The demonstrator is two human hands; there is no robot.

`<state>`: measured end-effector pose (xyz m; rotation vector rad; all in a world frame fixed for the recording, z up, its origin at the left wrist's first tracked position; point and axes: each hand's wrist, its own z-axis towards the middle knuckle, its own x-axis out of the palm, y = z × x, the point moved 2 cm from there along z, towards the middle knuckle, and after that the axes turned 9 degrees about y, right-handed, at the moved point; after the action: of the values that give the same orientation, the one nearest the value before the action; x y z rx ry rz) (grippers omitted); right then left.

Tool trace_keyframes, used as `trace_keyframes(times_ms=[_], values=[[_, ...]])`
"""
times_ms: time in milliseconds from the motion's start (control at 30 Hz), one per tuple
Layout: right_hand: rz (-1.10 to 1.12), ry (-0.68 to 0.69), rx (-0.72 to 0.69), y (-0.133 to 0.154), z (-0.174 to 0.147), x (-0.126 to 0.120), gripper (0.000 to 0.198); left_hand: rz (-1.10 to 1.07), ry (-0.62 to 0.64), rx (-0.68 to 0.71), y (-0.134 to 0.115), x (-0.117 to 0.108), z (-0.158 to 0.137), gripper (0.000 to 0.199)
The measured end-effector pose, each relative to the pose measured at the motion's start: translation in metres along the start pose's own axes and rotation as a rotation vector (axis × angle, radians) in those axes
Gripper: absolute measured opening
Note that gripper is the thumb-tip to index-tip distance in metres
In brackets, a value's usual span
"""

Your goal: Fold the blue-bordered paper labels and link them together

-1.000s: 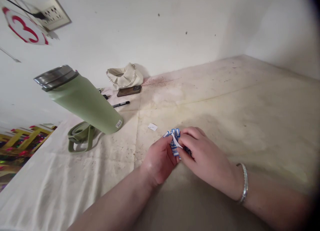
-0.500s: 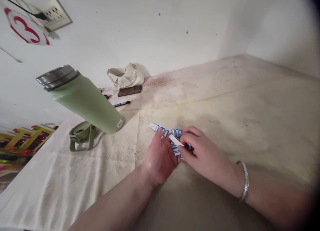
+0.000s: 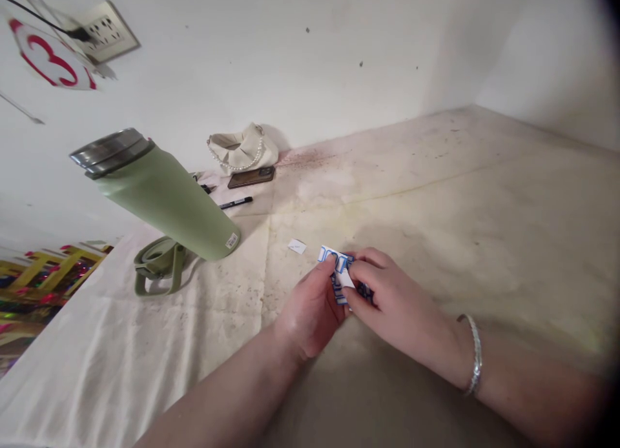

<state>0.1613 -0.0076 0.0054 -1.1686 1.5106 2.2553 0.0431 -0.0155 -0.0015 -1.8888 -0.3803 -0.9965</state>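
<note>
My left hand (image 3: 310, 312) is closed around blue-and-white printed paper pieces (image 3: 333, 259), its thumb pressing on the top one. More pieces with blue outlines lie under it in the palm, partly hidden by my fingers. My right hand (image 3: 397, 296), with a silver bracelet (image 3: 475, 354) at the wrist, meets the left from the right side. Between its thumb and fingers is a small white paper slip (image 3: 345, 278), lying over the printed pieces. Beyond my left thumb, another white slip (image 3: 297, 246) with faint small print rests on the tablecloth.
A tall green tumbler (image 3: 169, 199) stands at the left, beside its green lid (image 3: 157, 264) with a loop handle. Farther back are a black pen (image 3: 236, 202), a phone (image 3: 250, 177) and a cream handbag (image 3: 247, 148) near the wall. A cream cloth (image 3: 411, 209) covers the table.
The printed piece under my left thumb has shifted right, away from the white slip on the cloth. The slip in my right hand has moved slightly right and down.
</note>
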Motion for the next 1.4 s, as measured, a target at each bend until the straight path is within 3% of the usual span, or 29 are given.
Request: trace_keyframes(times_ms=[467, 1000, 1200, 1400], values=[[0.053, -0.006, 0.055, 0.0054, -0.0011, -0.0016, 0.009, -0.004, 0.011, -0.031, -0.0030, 0.0006, 0.0010, 0.033], [-0.027, -0.105, 0.001, 0.0040, -0.0023, -0.0051, 0.010, -0.102, 0.048, -0.029, -0.0024, -0.0022, 0.0028, 0.038], [-0.154, -0.124, -0.038, 0.0036, -0.0022, -0.0034, 0.038, -0.055, -0.027, -0.054, 0.0001, 0.0015, 0.0010, 0.027], [-0.034, -0.059, -0.002, 0.0013, -0.0022, 0.0000, 0.038, 0.000, -0.094, -0.116, 0.0012, 0.0020, -0.0018, 0.023]])
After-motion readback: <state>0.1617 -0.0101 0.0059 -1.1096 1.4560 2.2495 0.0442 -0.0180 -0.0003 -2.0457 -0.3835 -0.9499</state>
